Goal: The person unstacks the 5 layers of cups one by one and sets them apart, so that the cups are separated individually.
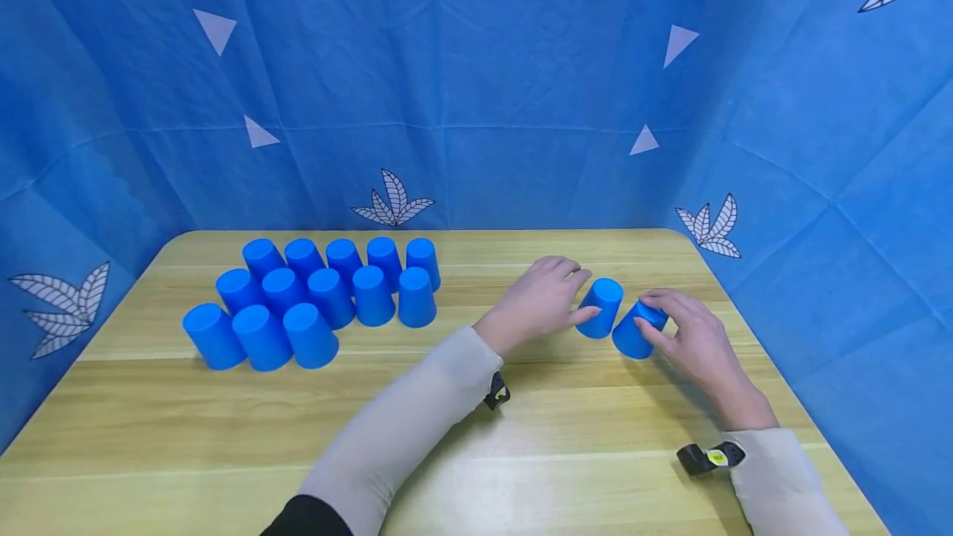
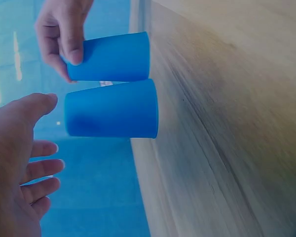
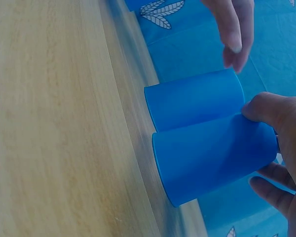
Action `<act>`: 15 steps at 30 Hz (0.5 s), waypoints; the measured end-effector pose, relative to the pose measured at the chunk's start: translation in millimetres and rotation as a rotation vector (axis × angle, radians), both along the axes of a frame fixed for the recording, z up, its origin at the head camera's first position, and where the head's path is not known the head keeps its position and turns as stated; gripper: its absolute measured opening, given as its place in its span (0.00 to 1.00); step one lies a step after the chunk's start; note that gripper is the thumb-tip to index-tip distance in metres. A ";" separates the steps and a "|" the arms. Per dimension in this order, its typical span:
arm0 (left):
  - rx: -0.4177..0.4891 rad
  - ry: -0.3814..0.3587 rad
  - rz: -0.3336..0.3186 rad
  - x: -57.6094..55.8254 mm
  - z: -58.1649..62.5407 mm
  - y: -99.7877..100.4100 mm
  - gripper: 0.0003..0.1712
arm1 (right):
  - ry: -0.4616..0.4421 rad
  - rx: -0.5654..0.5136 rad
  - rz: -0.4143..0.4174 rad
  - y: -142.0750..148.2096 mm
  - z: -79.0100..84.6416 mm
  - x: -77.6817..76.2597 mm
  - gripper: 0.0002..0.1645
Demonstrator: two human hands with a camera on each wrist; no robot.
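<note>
Two blue plastic cups stand upside down side by side on the right part of the table. My right hand [image 1: 692,337] grips the nearer right cup [image 1: 630,342] near its closed top, thumb on one side and fingers on the other, as the right wrist view shows. Just left of the other cup [image 1: 601,310] is my left hand [image 1: 542,300], its thumb and fingers spread apart. In the left wrist view a gap shows between the left thumb [image 2: 42,104] and that cup's closed end, and nothing is held in this hand.
On the left of the wooden table [image 1: 223,453], several more upside-down blue cups [image 1: 332,298] stand in three rows. A blue curtain [image 1: 484,89] with leaf and triangle prints hangs behind the table and along its sides.
</note>
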State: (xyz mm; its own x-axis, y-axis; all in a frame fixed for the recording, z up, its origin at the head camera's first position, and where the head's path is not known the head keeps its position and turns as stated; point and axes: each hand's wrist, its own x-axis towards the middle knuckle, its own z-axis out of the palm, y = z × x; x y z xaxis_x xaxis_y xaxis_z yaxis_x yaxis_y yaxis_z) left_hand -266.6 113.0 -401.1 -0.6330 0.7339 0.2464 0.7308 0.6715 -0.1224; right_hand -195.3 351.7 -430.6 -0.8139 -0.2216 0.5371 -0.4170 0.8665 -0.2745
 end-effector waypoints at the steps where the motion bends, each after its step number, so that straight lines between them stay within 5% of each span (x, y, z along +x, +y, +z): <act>1: -0.011 0.005 0.003 -1.2 -0.4 3.7 0.38 | 0.004 0.001 0.003 0.3 0.0 -0.1 0.23; 15: -0.110 0.019 0.029 -7.7 -4.8 40.9 0.34 | 0.072 0.008 0.044 2.8 -2.2 -2.8 0.23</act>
